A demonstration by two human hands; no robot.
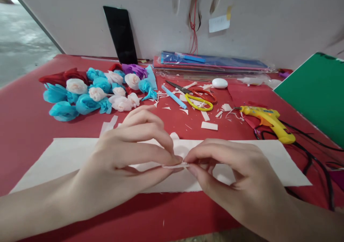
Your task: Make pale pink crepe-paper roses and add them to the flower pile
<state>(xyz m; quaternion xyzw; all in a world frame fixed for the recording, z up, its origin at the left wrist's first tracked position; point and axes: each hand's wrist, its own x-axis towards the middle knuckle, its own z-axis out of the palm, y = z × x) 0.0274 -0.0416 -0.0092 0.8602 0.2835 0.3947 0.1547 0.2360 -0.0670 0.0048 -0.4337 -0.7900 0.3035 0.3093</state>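
Note:
A thin pale paper strip [173,166] runs between my fingertips, just above a long cream paper sheet [64,159]. Thumb and forefinger of my left hand [126,157] pinch it, the other fingers curled loosely above. From the other side, my right hand [242,177] pinches its end between thumb and forefinger, meeting the left fingertips. Part of the strip is hidden by the fingers. A small pale paper piece [174,136] lies at the sheet's far edge, behind my hands.
Blue, red and pale crepe paper flowers [87,104] lie at the left. Scissors [199,102], a light-blue pen [174,96] and paper scraps sit centrally. A yellow glue gun [268,120] with black cable is at the right. A black phone-like slab [120,36] leans on the wall.

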